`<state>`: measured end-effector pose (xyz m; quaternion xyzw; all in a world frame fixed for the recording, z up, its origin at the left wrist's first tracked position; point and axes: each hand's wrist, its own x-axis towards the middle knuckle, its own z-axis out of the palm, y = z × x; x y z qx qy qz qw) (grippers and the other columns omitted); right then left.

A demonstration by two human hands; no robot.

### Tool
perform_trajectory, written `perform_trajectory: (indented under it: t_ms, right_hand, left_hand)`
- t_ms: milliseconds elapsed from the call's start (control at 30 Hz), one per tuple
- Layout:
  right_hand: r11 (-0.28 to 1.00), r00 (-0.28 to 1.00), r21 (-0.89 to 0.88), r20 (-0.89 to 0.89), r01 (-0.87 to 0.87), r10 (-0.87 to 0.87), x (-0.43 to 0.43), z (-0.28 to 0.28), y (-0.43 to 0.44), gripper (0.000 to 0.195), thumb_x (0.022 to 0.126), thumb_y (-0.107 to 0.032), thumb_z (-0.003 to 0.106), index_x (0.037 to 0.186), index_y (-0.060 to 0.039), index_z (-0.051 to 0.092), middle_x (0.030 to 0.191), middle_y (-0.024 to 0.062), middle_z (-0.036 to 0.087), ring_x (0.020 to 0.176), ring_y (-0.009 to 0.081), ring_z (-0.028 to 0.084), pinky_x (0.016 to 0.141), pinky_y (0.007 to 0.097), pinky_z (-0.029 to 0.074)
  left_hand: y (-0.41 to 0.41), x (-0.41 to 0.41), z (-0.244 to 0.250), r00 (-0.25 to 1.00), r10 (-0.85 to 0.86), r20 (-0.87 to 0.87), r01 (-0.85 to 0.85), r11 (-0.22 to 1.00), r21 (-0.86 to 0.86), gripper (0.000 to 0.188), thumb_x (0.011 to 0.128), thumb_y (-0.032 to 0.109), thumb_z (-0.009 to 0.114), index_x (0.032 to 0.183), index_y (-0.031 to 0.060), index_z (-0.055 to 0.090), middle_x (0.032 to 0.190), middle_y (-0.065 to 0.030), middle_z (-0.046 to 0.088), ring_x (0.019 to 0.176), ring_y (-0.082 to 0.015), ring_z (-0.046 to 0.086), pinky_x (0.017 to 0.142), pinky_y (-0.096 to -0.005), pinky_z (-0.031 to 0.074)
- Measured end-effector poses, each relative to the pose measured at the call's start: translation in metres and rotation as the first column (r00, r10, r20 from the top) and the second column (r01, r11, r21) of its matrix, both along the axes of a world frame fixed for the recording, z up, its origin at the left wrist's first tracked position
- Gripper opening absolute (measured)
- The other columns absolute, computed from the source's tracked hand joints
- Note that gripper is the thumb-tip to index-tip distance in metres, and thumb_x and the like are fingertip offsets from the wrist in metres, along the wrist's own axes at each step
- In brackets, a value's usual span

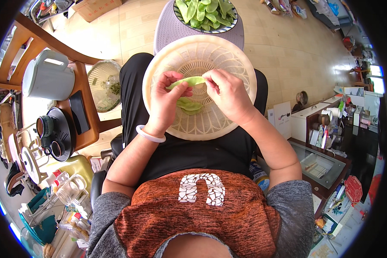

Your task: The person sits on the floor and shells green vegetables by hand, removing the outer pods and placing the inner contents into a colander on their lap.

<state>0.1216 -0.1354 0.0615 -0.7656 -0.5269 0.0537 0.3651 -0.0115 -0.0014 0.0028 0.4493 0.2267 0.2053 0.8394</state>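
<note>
A flat green bean pod (190, 82) is stretched between my two hands, above a cream plastic colander basket (200, 129) on my lap. My left hand (167, 96) holds the pod's left part between thumb and fingers. At the pod's right tip, the thumb and forefinger of my right hand (227, 93) pinch it. A few more green pods (190, 106) lie inside the basket, partly covered by my left hand. Beyond the basket, a patterned bowl (224, 30) heaped with green bean pods (206, 13) stands on a grey plastic stool (166, 29).
To the left, a wooden chair (85, 106) carries a pale lidded bucket (50, 77) and a black tray (63, 119) with cups. A lined waste basket (104, 85) stands between chair and leg. At right is a cabinet with a glass panel (319, 164).
</note>
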Motion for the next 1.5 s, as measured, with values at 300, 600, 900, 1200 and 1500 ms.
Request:
perform_trajectory:
  t_ms: [300, 600, 900, 1200, 1500]
  right_hand:
    - [0.999, 0.988, -0.045, -0.155, 0.014, -0.021, -0.008, -0.004, -0.001, 0.016, 0.080, 0.007, 0.068, 0.093, 0.0003, 0.061, 0.084, 0.0154, 0.067, 0.075, 0.0292, 0.070, 0.066, 0.0355, 0.056]
    - [0.995, 0.973, -0.091, -0.224, 0.032, -0.052, -0.008, -0.005, 0.002, 0.009, 0.086, 0.003, 0.066, 0.093, 0.0005, 0.063, 0.079, 0.0144, 0.070, 0.069, 0.0240, 0.071, 0.065, 0.0328, 0.056]
    - [0.994, 0.514, -0.103, -0.855, -0.034, -0.071, 0.007, -0.020, -0.002, 0.006, 0.093, -0.004, 0.061, 0.092, 0.0015, 0.062, 0.076, 0.0055, 0.067, 0.066, 0.0105, 0.065, 0.061, 0.0256, 0.054]
    - [0.999, 0.172, -0.004, -0.985, -0.046, 0.004, 0.014, -0.023, -0.003, 0.009, 0.101, -0.011, 0.052, 0.096, -0.0047, 0.056, 0.084, 0.0045, 0.065, 0.068, 0.0094, 0.063, 0.060, 0.0249, 0.055]
    - [0.991, 0.370, -0.024, -0.929, -0.131, 0.026, 0.003, -0.024, 0.001, 0.010, 0.098, -0.004, 0.054, 0.104, 0.0006, 0.061, 0.090, 0.0027, 0.063, 0.072, 0.0073, 0.057, 0.066, 0.0217, 0.050]
  left_hand:
    - [-0.005, -0.001, 0.019, 0.988, 0.111, -0.105, 0.111, -0.041, 0.993, 0.033, 0.078, 0.009, 0.075, 0.111, 0.0093, 0.068, 0.101, -0.0055, 0.065, 0.091, -0.0249, 0.064, 0.082, -0.0379, 0.048]
    - [0.002, -0.005, 0.019, 0.992, 0.124, 0.020, 0.007, -0.218, 0.976, 0.026, 0.076, 0.013, 0.076, 0.101, 0.0131, 0.072, 0.096, 0.0004, 0.065, 0.084, -0.0178, 0.062, 0.081, -0.0355, 0.043]
    - [-0.002, -0.003, 0.010, 0.993, 0.114, 0.027, -0.047, 0.175, 0.984, 0.018, 0.076, 0.007, 0.079, 0.093, 0.0114, 0.074, 0.087, 0.0004, 0.064, 0.081, -0.0169, 0.061, 0.081, -0.0342, 0.044]
    - [0.002, 0.000, -0.008, 0.995, 0.021, 0.100, 0.010, 0.954, -0.300, 0.013, 0.096, 0.014, 0.069, 0.107, 0.0098, 0.071, 0.103, 0.0008, 0.069, 0.093, -0.0106, 0.062, 0.087, -0.0262, 0.049]
    - [0.005, 0.001, -0.011, 0.987, 0.080, 0.141, -0.023, 0.931, -0.363, 0.012, 0.094, 0.007, 0.069, 0.102, 0.0116, 0.061, 0.095, 0.0019, 0.067, 0.082, -0.0092, 0.065, 0.072, -0.0271, 0.057]
